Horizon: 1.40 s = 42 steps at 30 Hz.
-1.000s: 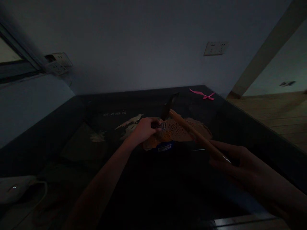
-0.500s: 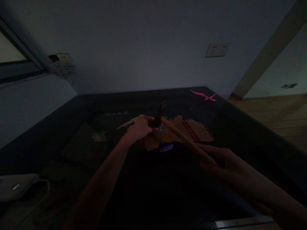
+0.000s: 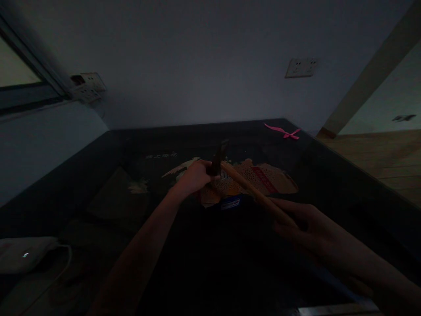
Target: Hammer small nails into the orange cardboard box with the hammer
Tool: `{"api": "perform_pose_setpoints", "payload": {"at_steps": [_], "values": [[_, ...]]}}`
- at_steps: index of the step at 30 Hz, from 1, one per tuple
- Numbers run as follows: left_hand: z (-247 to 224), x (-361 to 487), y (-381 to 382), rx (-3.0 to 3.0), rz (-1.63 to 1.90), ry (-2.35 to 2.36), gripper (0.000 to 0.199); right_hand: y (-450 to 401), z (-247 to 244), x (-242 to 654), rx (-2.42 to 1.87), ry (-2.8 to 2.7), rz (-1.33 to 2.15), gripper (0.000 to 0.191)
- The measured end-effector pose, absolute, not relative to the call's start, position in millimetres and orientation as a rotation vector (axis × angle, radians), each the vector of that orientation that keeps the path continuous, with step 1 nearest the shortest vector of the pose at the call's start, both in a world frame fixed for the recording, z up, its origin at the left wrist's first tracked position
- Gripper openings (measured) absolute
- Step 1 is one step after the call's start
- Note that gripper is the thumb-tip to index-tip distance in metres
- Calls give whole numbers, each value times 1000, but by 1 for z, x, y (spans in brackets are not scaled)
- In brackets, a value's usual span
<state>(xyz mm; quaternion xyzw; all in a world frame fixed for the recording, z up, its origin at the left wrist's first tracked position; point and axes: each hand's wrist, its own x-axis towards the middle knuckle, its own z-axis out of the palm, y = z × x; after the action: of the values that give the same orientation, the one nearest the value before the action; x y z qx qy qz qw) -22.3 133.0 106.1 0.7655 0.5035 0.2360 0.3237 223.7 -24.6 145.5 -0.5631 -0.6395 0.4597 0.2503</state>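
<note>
A claw hammer (image 3: 250,188) with a dark metal head and a pale wooden handle slants over the dark tabletop (image 3: 204,254). My left hand (image 3: 194,175) is closed at the hammer's head, its fingers partly hidden behind the metal. Farther down and to the right, my right hand (image 3: 305,224) wraps round the lower part of the handle. Beneath the hammer, in the middle of the table, lies a brown, spotted, flat shape (image 3: 272,180) with a red band and a blue label; the dim light hides whether it is printed or loose.
A pink ribbon (image 3: 289,135) lies at the table's back right corner. At lower left sits a white device (image 3: 26,254) with a cord. Sockets (image 3: 301,68) are on the wall behind, and more sockets (image 3: 88,87) are at the left corner.
The camera view has shifted slightly, so the background sits a little farther right. Both hands keep their hold on the hammer, with hardly any movement.
</note>
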Motion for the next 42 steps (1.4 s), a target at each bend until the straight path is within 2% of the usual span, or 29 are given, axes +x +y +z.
{"api": "perform_pose_setpoints", "payload": {"at_steps": [5, 12, 18, 24, 33, 42], "values": [[106, -22, 133, 1997, 641, 1325, 16, -24, 145, 224, -1581, -1713, 1124, 51], [111, -20, 130, 2016, 602, 1362, 13, -24, 149, 222, -1544, -1756, 1154, 47], [108, -21, 131, 1987, 627, 1322, 13, -31, 145, 226, -1614, -1660, 1069, 55], [110, -21, 130, 2090, 590, 1291, 23, -26, 142, 223, -1509, -1674, 1300, 54], [112, -18, 126, 2314, 544, 1386, 13, -42, 130, 232, -1628, -1416, 1109, 58], [96, 4, 121, 2263, 739, 1390, 18, -44, 134, 240, -1587, -1570, 1074, 54]]}}
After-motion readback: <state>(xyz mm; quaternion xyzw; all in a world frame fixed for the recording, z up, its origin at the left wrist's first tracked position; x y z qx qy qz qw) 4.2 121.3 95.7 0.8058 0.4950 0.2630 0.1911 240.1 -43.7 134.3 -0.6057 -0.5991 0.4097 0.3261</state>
